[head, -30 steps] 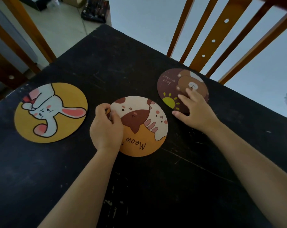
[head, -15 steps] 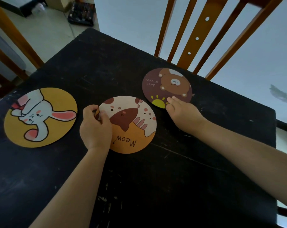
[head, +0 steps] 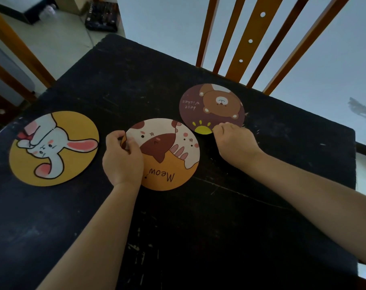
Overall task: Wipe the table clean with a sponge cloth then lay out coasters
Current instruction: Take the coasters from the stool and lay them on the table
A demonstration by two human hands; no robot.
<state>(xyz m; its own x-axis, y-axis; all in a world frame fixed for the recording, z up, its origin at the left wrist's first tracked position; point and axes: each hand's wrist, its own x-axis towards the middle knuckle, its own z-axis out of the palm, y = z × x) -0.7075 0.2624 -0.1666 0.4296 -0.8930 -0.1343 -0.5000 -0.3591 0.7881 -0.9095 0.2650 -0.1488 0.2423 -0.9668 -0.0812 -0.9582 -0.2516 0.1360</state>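
Observation:
Three round coasters lie on the black table [head: 219,227]. A yellow rabbit coaster [head: 73,162] rests at the left. In the middle is an orange cat coaster [head: 169,155] marked "Meow"; my left hand [head: 122,159] pinches its left edge between thumb and fingers. A brown bear coaster [head: 211,107] sits at the back right. My right hand [head: 234,141] has its fingers curled at that coaster's near edge, touching it beside the yellow sun. No sponge cloth is in view.
A wooden chair back [head: 251,40] with slats stands right behind the table's far edge. More wooden frame [head: 20,49] rises at the left. A dark box [head: 101,17] lies on the pale floor beyond the far left corner.
My right hand slid back off the bear coaster's face to its near edge, and its fingers curled in. My left hand kept its pinch on the cat coaster.

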